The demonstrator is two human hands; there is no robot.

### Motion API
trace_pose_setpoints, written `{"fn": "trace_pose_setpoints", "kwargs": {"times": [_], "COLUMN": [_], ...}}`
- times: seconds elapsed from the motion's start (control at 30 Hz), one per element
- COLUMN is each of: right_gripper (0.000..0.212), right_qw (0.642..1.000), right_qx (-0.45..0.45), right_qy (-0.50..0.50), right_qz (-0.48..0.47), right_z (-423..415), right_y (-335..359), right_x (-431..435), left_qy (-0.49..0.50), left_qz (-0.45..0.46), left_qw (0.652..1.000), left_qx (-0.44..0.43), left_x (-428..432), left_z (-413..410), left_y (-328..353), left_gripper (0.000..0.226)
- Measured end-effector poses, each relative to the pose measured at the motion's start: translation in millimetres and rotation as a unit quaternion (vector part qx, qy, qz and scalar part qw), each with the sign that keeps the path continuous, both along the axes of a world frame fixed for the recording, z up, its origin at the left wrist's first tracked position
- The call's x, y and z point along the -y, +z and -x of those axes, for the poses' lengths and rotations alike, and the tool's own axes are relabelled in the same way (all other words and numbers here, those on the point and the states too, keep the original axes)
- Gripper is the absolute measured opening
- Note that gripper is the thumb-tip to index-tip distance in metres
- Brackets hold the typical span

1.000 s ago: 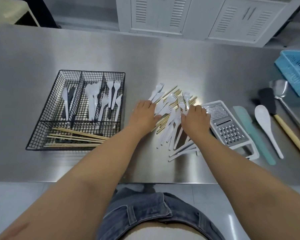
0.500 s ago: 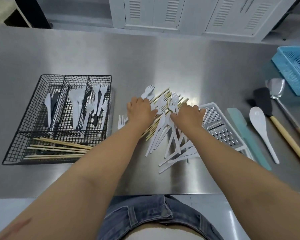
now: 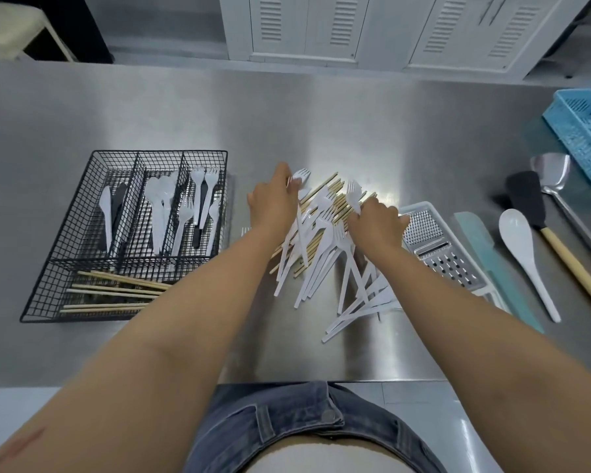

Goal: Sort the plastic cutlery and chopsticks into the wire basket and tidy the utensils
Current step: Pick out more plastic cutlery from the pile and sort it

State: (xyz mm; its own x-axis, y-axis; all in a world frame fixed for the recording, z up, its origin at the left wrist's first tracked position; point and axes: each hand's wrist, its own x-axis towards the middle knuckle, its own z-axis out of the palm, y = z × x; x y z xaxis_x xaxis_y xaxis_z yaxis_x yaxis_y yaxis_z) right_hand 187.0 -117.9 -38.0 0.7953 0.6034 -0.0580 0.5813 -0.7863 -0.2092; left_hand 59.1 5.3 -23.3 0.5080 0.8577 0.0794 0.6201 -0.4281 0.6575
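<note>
A heap of white plastic cutlery (image 3: 325,268) mixed with wooden chopsticks (image 3: 335,208) lies mid-table. My left hand (image 3: 273,203) is raised at the heap's far left edge, fingers pinched on a white plastic fork (image 3: 300,175). My right hand (image 3: 376,223) rests on the heap's right side, fingers closed on another white fork (image 3: 353,196) that stands up from it. The black wire basket (image 3: 58,268) sits to the left and holds knives, spoons and forks in its three far sections and chopsticks (image 3: 116,291) in the near one.
To the right of the heap lie a white grater (image 3: 440,254), a teal scraper (image 3: 492,264), a white rice spoon (image 3: 522,247), a black spatula with wooden handle (image 3: 526,199) and a steel turner (image 3: 553,175). A blue plastic basket (image 3: 584,131) stands far right.
Both hands lay flat on the heap before. The left hand has risen and pinched a fork at the far edge, and the right has closed on a fork.
</note>
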Motion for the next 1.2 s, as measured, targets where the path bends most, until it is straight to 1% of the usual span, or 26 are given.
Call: {"fn": "trace_pose_setpoints", "kwargs": {"times": [0.07, 0.1, 0.13, 0.2, 0.3, 0.37, 0.43, 0.47, 0.5, 0.57, 0.6, 0.67, 0.7, 0.77, 0.8, 0.9, 0.97, 1.0, 1.03, 1.1, 1.13, 1.17, 1.2], "right_gripper": [0.026, 0.025, 0.025, 0.025, 0.026, 0.023, 0.018, 0.015, 0.014, 0.017, 0.019, 0.021, 0.023, 0.027, 0.029, 0.038, 0.041, 0.041, 0.039, 0.029, 0.024, 0.021, 0.019], "right_qw": [0.998, 0.995, 0.990, 0.982, 0.974, 0.970, 0.964, 0.960, 0.956, 0.947, 0.942, 0.929, 0.922, 0.905, 0.897, 0.878, 0.868, 0.874, 0.892, 0.947, 0.970, 0.984, 0.991], "right_qx": [-0.014, -0.038, -0.070, -0.116, -0.142, -0.140, -0.148, -0.157, -0.170, -0.203, -0.224, -0.273, -0.299, -0.362, -0.390, -0.453, -0.478, -0.467, -0.429, -0.286, -0.205, -0.143, -0.106], "right_qy": [0.019, 0.033, 0.047, 0.070, 0.098, 0.124, 0.142, 0.148, 0.152, 0.147, 0.140, 0.122, 0.112, 0.098, 0.096, 0.096, 0.079, 0.063, 0.048, 0.026, 0.024, 0.027, 0.035], "right_qz": [-0.063, -0.091, -0.112, -0.135, -0.147, -0.153, -0.167, -0.176, -0.185, -0.199, -0.205, -0.218, -0.219, -0.201, -0.182, -0.119, -0.108, -0.117, -0.132, -0.145, -0.126, -0.098, -0.066], "right_z": [2.0, 2.4, 3.4, 6.7, 18.0, 26.9, 35.7, 40.1, 43.8, 48.7, 50.9, 55.7, 57.8, 59.1, 59.1, 64.9, 69.6, 72.0, 65.4, 47.0, 38.0, 30.2, 25.2], "right_y": [5.3, 7.6, 10.5, 15.5, 21.4, 23.8, 27.2, 29.7, 32.4, 36.9, 39.1, 42.6, 43.7, 44.6, 44.3, 46.3, 47.2, 44.6, 42.8, 35.2, 32.8, 30.5, 27.9], "right_x": [0.4, -0.1, -0.8, -2.6, -3.1, -3.6, -4.9, -5.5, -5.4, -5.1, -4.3, -2.4, -1.7, -1.6, -1.1, 5.4, 13.3, 19.9, 22.6, 30.9, 36.3, 41.4, 45.2], "left_qy": [-0.005, 0.003, 0.017, 0.050, 0.098, 0.119, 0.118, 0.115, 0.107, 0.095, 0.096, 0.116, 0.125, 0.123, 0.111, 0.095, 0.112, 0.129, 0.142, 0.162, 0.169, 0.175, 0.178], "left_qz": [0.100, 0.157, 0.220, 0.339, 0.442, 0.492, 0.524, 0.539, 0.550, 0.558, 0.559, 0.553, 0.554, 0.564, 0.570, 0.572, 0.569, 0.567, 0.570, 0.591, 0.598, 0.599, 0.597], "left_qw": [0.992, 0.979, 0.958, 0.902, 0.843, 0.815, 0.794, 0.783, 0.772, 0.758, 0.754, 0.747, 0.739, 0.720, 0.712, 0.724, 0.733, 0.732, 0.726, 0.698, 0.688, 0.686, 0.690], "left_qx": [0.083, 0.131, 0.182, 0.261, 0.289, 0.284, 0.284, 0.289, 0.299, 0.324, 0.332, 0.350, 0.361, 0.385, 0.394, 0.373, 0.356, 0.356, 0.358, 0.371, 0.375, 0.374, 0.367], "left_x": [1.9, 2.9, 4.3, 7.5, 12.0, 13.9, 15.4, 16.3, 18.0, 21.0, 22.1, 23.1, 24.1, 24.5, 24.4, 27.6, 34.1, 39.3, 39.6, 40.3, 39.3, 36.8, 34.2], "left_z": [1.0, 0.9, 1.1, 1.4, 0.7, -0.7, -1.8, -1.8, -1.4, 0.6, 1.7, 4.2, 5.6, 6.7, 7.3, 12.1, 17.8, 24.8, 25.4, 29.2, 31.6, 33.1, 34.9], "left_y": [2.8, 4.4, 6.5, 10.8, 12.3, 11.3, 11.7, 11.5, 11.6, 12.4, 12.2, 9.7, 10.1, 11.8, 13.4, 15.8, 14.9, 13.7, 13.7, 14.7, 14.9, 12.9, 10.7], "left_gripper": [0.017, 0.015, 0.013, 0.012, 0.013, 0.023, 0.040, 0.043, 0.037, 0.013, 0.008, 0.013, 0.020, 0.036, 0.038, 0.028, 0.017, 0.014, 0.013, 0.011, 0.009, 0.006, 0.004]}}
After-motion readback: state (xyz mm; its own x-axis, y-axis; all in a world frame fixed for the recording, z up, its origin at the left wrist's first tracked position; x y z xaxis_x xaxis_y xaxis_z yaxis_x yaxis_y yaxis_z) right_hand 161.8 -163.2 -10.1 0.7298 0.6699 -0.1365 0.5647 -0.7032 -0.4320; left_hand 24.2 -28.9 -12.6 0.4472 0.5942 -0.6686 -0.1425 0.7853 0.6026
